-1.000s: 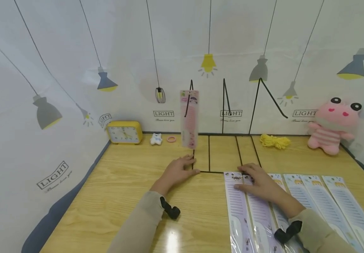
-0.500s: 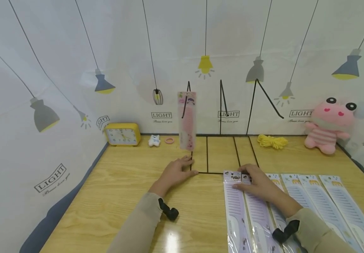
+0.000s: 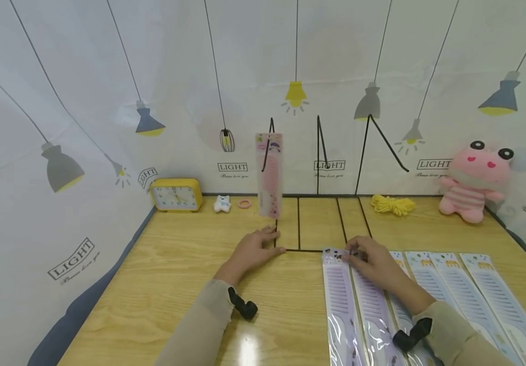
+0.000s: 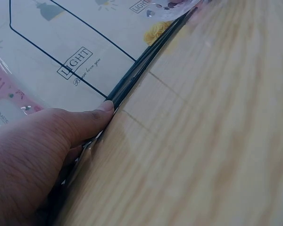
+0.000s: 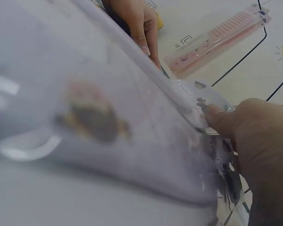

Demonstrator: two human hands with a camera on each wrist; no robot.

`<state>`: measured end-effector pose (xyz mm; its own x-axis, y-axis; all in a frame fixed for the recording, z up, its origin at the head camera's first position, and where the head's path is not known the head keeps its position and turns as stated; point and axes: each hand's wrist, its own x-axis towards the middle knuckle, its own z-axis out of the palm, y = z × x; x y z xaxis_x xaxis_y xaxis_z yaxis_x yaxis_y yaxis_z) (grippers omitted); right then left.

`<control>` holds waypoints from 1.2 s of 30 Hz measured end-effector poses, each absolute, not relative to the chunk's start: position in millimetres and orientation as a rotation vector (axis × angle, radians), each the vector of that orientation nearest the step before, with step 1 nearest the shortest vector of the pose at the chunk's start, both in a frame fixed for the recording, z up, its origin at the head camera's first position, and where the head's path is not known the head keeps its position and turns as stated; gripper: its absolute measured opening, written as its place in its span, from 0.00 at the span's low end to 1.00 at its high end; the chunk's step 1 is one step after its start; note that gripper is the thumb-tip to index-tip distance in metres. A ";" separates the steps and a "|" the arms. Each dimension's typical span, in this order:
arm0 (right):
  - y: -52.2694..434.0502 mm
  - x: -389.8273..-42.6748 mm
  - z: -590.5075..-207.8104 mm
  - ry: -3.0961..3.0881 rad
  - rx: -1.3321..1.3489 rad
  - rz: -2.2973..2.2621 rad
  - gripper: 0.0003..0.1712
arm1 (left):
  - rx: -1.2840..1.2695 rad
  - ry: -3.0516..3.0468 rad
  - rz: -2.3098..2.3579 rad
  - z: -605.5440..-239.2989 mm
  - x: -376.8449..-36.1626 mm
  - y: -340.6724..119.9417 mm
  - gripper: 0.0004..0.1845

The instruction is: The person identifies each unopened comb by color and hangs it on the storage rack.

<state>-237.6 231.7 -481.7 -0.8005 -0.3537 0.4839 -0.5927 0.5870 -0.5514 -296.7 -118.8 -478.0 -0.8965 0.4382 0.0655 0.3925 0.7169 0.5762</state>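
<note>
While seen from the head only as fingers lying on top, right hand (image 3: 372, 264) shown by the right wrist view pinching the top corner of a purple comb pack (image 3: 372, 310). Long, clear-wrapped, flat on the surface (image 3: 176, 274) among similar packs. Left hand (image 3: 253, 250) flat, fingers straight, pressing the black wire stand (image 3: 275, 223).

The right hand (image 3: 372, 264) hides the tops of 2 comb packs (image 3: 372, 310), cut off below.
</note>
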 end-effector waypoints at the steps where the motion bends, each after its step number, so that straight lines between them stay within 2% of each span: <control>1: 231.4 -237.8 -481.3 -2.483 0.760 1.069 0.11 | 0.687 2.841 0.930 -477.6 -296.6 -118.8 0.37; 10: 230.5 -237.1 -476.4 -2.469 0.467 1.204 0.08 | 0.697 2.827 0.964 -478.0 -297.2 -119.3 0.37; 16: 227.8 -234.6 -466.2 -2.483 0.207 1.641 0.18 | 0.698 2.840 0.963 -476.3 -297.8 -119.9 0.37; 20: 226.2 -232.5 -463.0 -2.457 0.113 1.751 0.22 | 0.700 2.832 0.976 -477.9 -297.7 -120.8 0.38; 26: 226.9 -231.2 -463.2 -2.418 0.043 1.832 0.28 | 0.702 2.836 0.983 -480.3 -297.2 -120.7 0.38; 36: 229.5 -231.9 -461.1 -2.367 0.038 1.911 0.27 | 0.696 2.839 0.957 -481.9 -298.7 -120.2 0.39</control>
<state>-231.9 229.5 -461.1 -0.9948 0.0429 0.0927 -0.0815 0.2128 -0.9737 -298.7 -120.2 -481.9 -0.8956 0.4376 0.0799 0.3966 0.7042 0.5888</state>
